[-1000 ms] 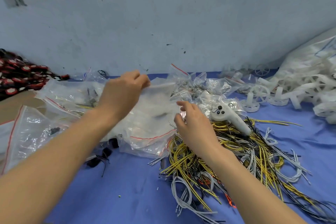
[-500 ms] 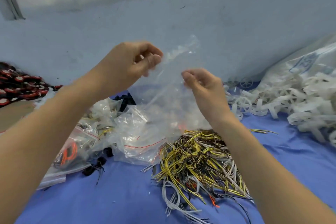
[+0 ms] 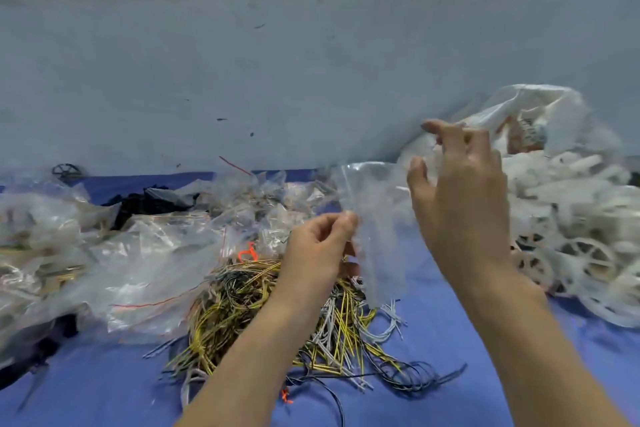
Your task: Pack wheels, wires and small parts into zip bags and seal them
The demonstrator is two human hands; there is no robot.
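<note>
From the head camera, the left hand (image 3: 320, 250) pinches one edge of a clear zip bag (image 3: 375, 229) between thumb and curled fingers (image 3: 348, 220), holding it above the wire pile (image 3: 277, 315). The bag hangs limp and looks empty, though blur makes that hard to confirm. The right hand (image 3: 460, 204) is raised at the bag's other side, fingers loosely spread and released; its fingertips sit near the bag's upper edge, but whether they touch it I cannot tell.

On the blue desk (image 3: 433, 350) the yellow, black and grey wires lie tangled just below both hands. A heap of white plastic wheels (image 3: 575, 253) sits to the right, partly spilling from a large white sack (image 3: 533, 111). To the left is a mound of clear bags (image 3: 138, 253), some with red seal lines.

My reading is that the bag is being opened for filling. The risks — a one-sided pinch lets the thin film twist or slip, and the mouth may stay stuck shut if the right hand misses the far lip. Pulling from the knotted wires could also drag extra strands or sweep loose parts off the desk.
</note>
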